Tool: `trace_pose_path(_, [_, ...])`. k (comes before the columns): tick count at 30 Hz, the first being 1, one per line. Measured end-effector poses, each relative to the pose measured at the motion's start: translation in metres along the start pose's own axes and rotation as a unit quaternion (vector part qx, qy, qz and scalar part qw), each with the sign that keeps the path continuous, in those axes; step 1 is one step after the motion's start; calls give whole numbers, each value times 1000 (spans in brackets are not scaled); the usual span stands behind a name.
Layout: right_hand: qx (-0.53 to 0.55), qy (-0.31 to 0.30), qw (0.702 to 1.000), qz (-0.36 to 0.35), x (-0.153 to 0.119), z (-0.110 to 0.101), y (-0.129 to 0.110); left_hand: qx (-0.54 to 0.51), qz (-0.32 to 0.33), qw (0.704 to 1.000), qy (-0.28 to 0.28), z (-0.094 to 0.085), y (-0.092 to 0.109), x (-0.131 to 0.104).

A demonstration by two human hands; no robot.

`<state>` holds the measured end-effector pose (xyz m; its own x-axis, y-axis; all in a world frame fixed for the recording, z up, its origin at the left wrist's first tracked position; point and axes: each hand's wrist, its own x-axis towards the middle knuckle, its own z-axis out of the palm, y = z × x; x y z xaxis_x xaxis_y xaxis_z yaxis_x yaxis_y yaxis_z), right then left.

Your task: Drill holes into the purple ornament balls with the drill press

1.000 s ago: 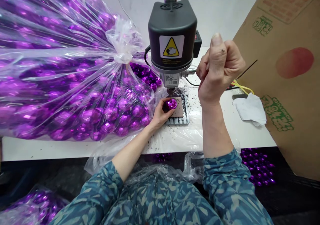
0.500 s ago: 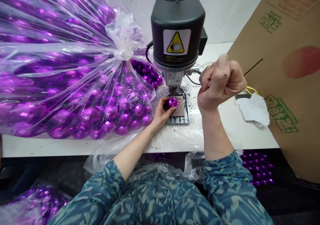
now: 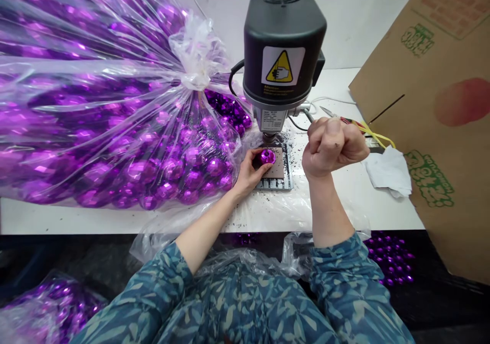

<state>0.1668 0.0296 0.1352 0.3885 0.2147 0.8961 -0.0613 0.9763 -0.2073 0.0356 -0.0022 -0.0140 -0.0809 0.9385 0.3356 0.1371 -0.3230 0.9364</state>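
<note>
In the head view, my left hand (image 3: pixel 248 174) pinches a shiny purple faceted ball (image 3: pixel 268 156) between thumb and fingers. A dark spot shows on the ball's top. The ball sits on a brown square pad (image 3: pixel 278 168) on the slotted metal base (image 3: pixel 281 185) of a small drill press (image 3: pixel 285 27). Just above the ball is the drill's chuck (image 3: pixel 269 138); whether the bit touches the ball cannot be made out. My right hand (image 3: pixel 334 147) is closed in a fist round the drill press lever (image 3: pixel 308 113), whose grip the fingers hide.
A huge tied clear bag (image 3: pixel 115 129) of purple balls fills the left. Dark shavings lie around the base. At right are scissors (image 3: pixel 328 111), yellow-handled pliers or a similar tool (image 3: pixel 377 136), white tissue (image 3: pixel 388 173) and a tall cardboard box (image 3: pixel 444 145). More purple balls (image 3: pixel 390 257) lie below the table.
My right hand has moved a little lower, uncovering the scissors and part of the lever. My left hand keeps the ball on the pad. The view has shifted slightly.
</note>
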Motion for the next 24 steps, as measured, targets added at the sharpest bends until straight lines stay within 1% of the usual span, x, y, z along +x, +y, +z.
trace_pose_path(4, [-5,11,1000,-9,-7,-4,4,2,-5,1000,3,0,0,0])
trace_pose_path(7, [-38,12,999,-14,-14,-9,7,3,-9,1000,4,1,0,-1])
trace_pose_path(9, [-59,11,998,-9,-13,-9,6,5,-7,1000,4,1,-1,0])
trace_pose_path(11, [-76,18,997,12,-3,-3,2,10,-4,1000,5,1,-2,0])
trace_pose_path(13, [-103,26,993,53,16,8,-1,19,-5,1000,8,1,-2,1])
trace_pose_path(14, [-132,21,986,104,28,14,-2,25,-6,1000,11,1,-1,1])
trace_pose_path(15, [-141,17,980,137,39,20,-2,32,-7,999,16,1,2,0])
trace_pose_path(16, [-133,20,979,151,50,26,-2,41,-7,999,23,0,5,-2])
trace_pose_path(18, [-109,6,978,176,65,33,1,70,3,997,34,-4,17,-10])
trace_pose_path(19, [-96,6,978,185,69,35,2,85,18,996,25,-8,25,-17])
trace_pose_path(20, [-89,5,977,194,71,36,3,98,38,994,-3,-12,35,-26])
trace_pose_path(21, [-84,6,976,200,72,36,4,108,61,991,-54,-17,44,-36])
trace_pose_path(22, [-84,8,976,201,71,36,5,115,87,981,-128,-22,53,-48])
trace_pose_path(23, [-87,11,976,198,70,36,6,127,109,961,-220,-28,62,-62])
trace_pose_path(24, [-90,12,977,194,69,36,7,150,132,928,-314,-33,69,-76])
